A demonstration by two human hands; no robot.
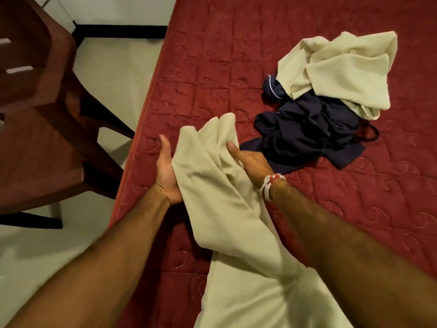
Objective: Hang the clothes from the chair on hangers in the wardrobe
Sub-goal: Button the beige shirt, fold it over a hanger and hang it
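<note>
While the cream garment [220, 200] hangs bunched over the red mattress [212, 55], the right hand [248, 159] pinches its folds and the left hand [168, 169] cups its edge, its fingers hidden, so I cannot tell whether it grips. This looks like readying one piece for hanging. The next move needs a hanger, and none is in view.

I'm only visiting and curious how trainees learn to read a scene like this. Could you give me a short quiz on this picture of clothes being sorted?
1. True or false: the left hand and the right hand both touch the cream garment.
2. On the red mattress, what lies partly under the second cream garment? A) a shoe B) a navy garment C) a pillow
3. Fill in: the beaded bracelet is on the ___ wrist.
Key: 1 true; 2 B; 3 right.
</note>
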